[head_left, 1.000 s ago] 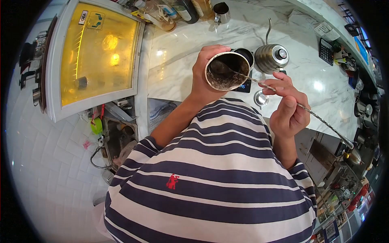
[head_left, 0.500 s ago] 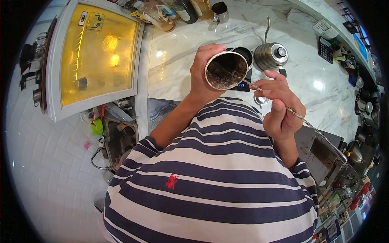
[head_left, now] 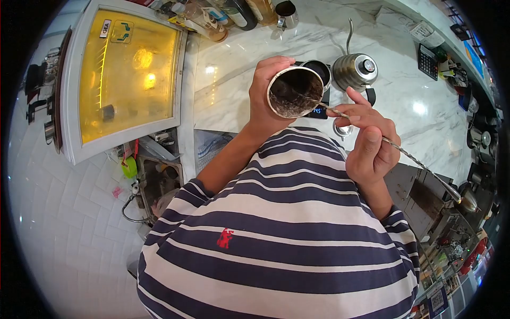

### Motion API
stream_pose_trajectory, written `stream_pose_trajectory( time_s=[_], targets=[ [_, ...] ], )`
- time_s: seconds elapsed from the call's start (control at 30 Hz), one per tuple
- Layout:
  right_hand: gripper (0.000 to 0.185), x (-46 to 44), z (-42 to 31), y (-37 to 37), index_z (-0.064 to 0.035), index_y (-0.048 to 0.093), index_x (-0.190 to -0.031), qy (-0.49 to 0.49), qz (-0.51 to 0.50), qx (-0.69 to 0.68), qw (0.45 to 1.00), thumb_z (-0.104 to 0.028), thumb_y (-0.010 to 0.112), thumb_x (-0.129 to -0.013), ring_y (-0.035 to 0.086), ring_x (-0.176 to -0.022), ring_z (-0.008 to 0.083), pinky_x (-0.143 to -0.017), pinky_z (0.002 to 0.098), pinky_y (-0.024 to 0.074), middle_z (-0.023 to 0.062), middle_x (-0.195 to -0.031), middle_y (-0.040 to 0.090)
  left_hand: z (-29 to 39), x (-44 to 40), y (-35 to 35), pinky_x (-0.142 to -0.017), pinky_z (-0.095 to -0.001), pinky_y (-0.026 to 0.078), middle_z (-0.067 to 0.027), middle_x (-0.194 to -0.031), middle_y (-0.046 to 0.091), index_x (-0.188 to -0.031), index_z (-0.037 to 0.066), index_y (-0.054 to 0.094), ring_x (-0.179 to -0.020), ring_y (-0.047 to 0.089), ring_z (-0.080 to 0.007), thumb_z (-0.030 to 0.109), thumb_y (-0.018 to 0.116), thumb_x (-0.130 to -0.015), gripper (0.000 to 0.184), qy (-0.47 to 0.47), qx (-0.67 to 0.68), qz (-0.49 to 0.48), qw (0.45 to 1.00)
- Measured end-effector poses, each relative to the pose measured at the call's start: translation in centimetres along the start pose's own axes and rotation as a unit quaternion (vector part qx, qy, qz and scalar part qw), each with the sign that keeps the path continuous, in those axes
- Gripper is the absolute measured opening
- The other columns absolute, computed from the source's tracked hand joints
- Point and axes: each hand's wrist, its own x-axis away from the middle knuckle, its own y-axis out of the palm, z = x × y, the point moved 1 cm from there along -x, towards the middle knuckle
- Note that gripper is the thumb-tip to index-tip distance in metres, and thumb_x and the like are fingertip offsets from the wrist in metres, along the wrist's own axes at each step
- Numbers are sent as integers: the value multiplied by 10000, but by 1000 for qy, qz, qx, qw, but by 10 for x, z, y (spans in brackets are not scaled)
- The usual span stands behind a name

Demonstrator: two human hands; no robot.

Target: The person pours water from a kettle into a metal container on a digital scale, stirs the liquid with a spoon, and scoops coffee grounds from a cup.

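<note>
A cup (head_left: 287,110) with dark, grainy residue on its inner wall is tilted with its mouth toward me, and my left hand (head_left: 261,101) is wrapped round its left side. My right hand (head_left: 372,138) pinches a long twisted metal bar spoon (head_left: 419,164). The spoon's far end reaches into the cup, where the dark contents partly hide it. Behind the cup, a dark round vessel (head_left: 319,72) stands at a black scale (head_left: 319,111) with a lit display. A steel gooseneck kettle (head_left: 350,73) is to the right of it.
A small round metal item (head_left: 342,129) lies near the counter's (head_left: 234,74) front edge. Bottles (head_left: 212,26) and a metal pitcher (head_left: 287,15) line the back. A calculator (head_left: 427,61) lies at the right. A yellow-lit glass-door appliance (head_left: 127,74) and a sink (head_left: 159,186) are at left.
My right hand and the spoon have moved slightly left, and the spoon's angle has shifted. The cup has moved slightly left, still in my left hand.
</note>
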Motion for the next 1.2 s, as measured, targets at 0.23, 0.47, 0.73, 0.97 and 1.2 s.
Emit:
stream_pose_trajectory(
  time_s=[0.23,0.47,0.73,0.97,1.2],
  targets=[
    [355,5,3,-4,22,598,-1086,19,25,-4,1000,-252,381,-1150,761,-892,355,-1101,647,446,175,-854,712,-4,1,3,-1049,-375,525,-212,-1359,547,-1384,52,460,-1283,571,-301,30,974,-636,908,2,26,-7,1000],
    [360,12,9,-12,5,574,-1066,77,83,-60,992,-257,347,-1160,756,-898,353,-1134,637,422,180,-855,708,-4,-3,7,-1043,-378,512,-212,-1329,581,-1352,45,494,-1239,604,-305,47,982,-630,872,14,2,-14,1000],
    [339,14,16,-27,8,562,-1083,152,186,-118,963,-240,346,-1165,755,-907,366,-1135,556,464,171,-829,701,-9,-2,-1,-1038,-363,511,-161,-1311,616,-1339,42,513,-1221,625,-265,56,981,-626,853,-21,-46,5,999],
    [350,22,32,-62,12,568,-1084,181,240,-72,951,-255,356,-1164,762,-934,359,-1096,517,505,203,-874,735,-58,18,-25,-932,-368,570,-150,-1174,735,-1292,37,548,-1086,724,-240,165,984,-677,765,-253,-79,97,959],
    [332,35,66,-53,45,589,-1111,217,212,34,952,-205,377,-1158,759,-994,306,-1000,388,530,211,-980,754,-127,53,-29,-958,-358,556,-133,-1180,736,-1296,26,543,-1088,721,-222,238,958,-749,718,-336,-148,74,927]
  ],
)
